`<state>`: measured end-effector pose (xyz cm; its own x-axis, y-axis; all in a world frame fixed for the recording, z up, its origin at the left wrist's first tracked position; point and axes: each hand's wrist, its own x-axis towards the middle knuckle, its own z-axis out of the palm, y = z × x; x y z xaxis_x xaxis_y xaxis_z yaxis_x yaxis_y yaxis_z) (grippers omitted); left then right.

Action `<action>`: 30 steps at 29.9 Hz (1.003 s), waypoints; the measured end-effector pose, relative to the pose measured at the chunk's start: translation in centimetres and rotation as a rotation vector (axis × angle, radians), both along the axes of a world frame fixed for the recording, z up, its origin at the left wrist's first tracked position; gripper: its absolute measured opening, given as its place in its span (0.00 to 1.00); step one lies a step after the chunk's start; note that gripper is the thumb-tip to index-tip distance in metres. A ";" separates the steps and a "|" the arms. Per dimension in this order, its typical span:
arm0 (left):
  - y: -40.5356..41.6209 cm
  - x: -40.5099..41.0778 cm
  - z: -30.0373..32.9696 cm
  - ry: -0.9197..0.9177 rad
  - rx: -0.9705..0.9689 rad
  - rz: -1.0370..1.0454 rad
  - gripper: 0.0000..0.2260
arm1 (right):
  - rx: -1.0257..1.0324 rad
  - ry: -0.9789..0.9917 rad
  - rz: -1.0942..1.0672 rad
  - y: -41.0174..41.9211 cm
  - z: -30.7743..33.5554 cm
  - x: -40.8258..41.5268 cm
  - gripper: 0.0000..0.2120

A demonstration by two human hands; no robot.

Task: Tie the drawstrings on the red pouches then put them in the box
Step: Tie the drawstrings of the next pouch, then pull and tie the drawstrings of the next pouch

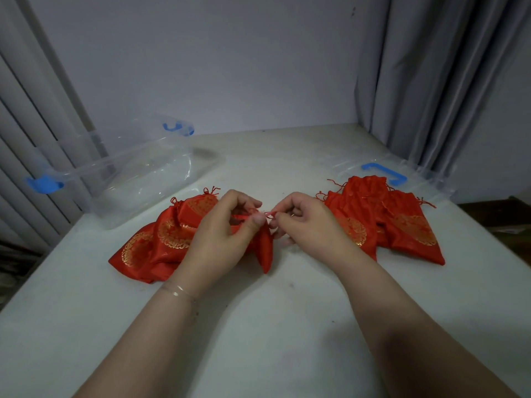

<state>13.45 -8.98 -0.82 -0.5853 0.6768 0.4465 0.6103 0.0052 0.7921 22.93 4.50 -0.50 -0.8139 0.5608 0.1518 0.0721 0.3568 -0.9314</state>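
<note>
My left hand [222, 234] and my right hand [304, 222] meet at the table's middle, both pinching the thin red drawstring [265, 214] of one red pouch [265, 248] that hangs below my fingers. A heap of red pouches with gold prints [155, 242] lies left of my left hand. Another heap of red pouches [402, 225] lies to the right, partly on a clear lid. The clear plastic box [135, 173] with blue clasps stands at the back left with nothing visible inside.
The clear lid with a blue handle [385, 170] lies at the back right under the right heap. The white table [273, 326] ends at a wall behind. Grey curtains [448, 81] hang on the right, and vertical blinds [34, 124] on the left.
</note>
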 end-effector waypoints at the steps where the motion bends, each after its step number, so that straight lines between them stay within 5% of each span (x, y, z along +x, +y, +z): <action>1: 0.0 -0.1 -0.2 -0.086 -0.035 -0.064 0.10 | -0.097 0.032 0.021 0.0 0.1 -0.1 0.07; 6: 0.5 0.3 0.0 -0.181 0.077 -0.003 0.13 | -0.232 0.073 0.030 0.1 0.9 0.4 0.05; 9: 0.0 -0.8 0.2 -0.137 0.139 0.274 0.10 | 0.220 -0.121 -0.378 2.1 0.5 0.9 0.06; 11: -0.4 -1.6 0.0 -0.022 0.009 0.447 0.10 | 0.491 -0.364 -0.525 3.3 0.2 1.6 0.12; 14: -0.8 -2.5 -0.9 0.237 -0.287 0.583 0.22 | 0.569 -0.682 -0.465 3.8 -0.6 1.6 0.24; 17: -0.7 -2.1 -1.0 0.387 -0.305 0.600 0.25 | 0.626 -0.782 -0.396 3.8 -1.2 1.2 0.28; 21: -0.6 -0.8 0.2 0.415 -0.010 0.465 0.08 | 0.610 -0.762 -0.399 4.1 -1.3 1.0 0.23; 23: -0.5 -0.2 0.4 0.263 0.041 0.290 0.02 | 0.607 -0.725 -0.429 4.3 -1.3 1.1 0.18; 26: 0.1 0.3 -0.1 0.003 -0.013 0.141 0.08 | 0.546 -0.528 -0.481 4.8 -1.3 1.1 0.15; 30: 0.5 0.4 0.1 -0.375 -0.032 0.025 0.15 | 0.357 0.023 -0.371 3.5 -1.1 0.3 0.14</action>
